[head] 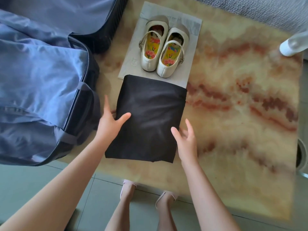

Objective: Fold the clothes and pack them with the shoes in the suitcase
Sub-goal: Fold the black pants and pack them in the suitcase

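Note:
A black garment (148,117) lies folded into a neat rectangle on the marble-patterned table (241,100). My left hand (110,120) grips its left edge, thumb on top and fingers slipped beneath. At the right edge my right hand (185,137) does the same, fingers curled under the fabric. Just beyond the garment a pair of cream strap shoes (164,47) with flowered insoles stands on a pale grey pad (131,60). The open suitcase (41,80), lined in blue, fills the left side of the view.
A white bottle (293,45) lies at the table's far right edge. A grey sofa (250,9) runs along the back. My feet in pink shoes (146,192) stand on the green tiled floor below the table's near edge.

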Demonstrator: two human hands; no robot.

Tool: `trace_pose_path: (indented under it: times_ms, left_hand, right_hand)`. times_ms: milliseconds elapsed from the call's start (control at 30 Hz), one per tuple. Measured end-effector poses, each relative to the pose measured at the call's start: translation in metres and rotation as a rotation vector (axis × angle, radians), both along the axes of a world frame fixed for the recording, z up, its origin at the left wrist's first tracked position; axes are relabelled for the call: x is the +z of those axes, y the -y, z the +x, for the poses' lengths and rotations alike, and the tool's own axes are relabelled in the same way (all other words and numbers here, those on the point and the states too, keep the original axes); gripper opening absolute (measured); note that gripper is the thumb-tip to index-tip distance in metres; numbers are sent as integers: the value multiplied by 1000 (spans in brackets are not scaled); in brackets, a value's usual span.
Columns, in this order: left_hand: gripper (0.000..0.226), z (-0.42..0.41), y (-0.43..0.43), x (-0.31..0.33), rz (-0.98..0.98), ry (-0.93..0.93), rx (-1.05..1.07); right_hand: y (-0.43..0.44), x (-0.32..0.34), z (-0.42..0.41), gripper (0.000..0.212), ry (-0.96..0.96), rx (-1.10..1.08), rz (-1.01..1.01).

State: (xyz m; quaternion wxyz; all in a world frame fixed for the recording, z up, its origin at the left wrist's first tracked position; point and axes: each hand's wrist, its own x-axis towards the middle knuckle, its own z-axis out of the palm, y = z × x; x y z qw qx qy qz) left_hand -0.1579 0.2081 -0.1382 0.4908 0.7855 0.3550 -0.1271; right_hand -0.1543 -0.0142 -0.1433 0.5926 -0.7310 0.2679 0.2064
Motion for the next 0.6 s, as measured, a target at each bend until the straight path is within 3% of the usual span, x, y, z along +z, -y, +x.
trace_pose_path:
  times_ms: [133,267,367,500,600]
  left_hand:
    - [90,2,-5,-7,95,59,40]
    - [97,-4,-6,-11,127,53,-31]
    - [98,-4,1,-12,200,38,-119]
    - [88,31,15,0,440,276,-345]
    - [82,84,37,10,429,443,-583]
  right_hand:
    - [-7,-10,8,72,10,97,-76]
    - [-3,-10,14,60,186,28,-153]
    - [10,-11,21,59,184,22,-199]
    - [37,-13,26,72,42,-22,-190]
    - [44,-12,7,81,-64,-66,-139]
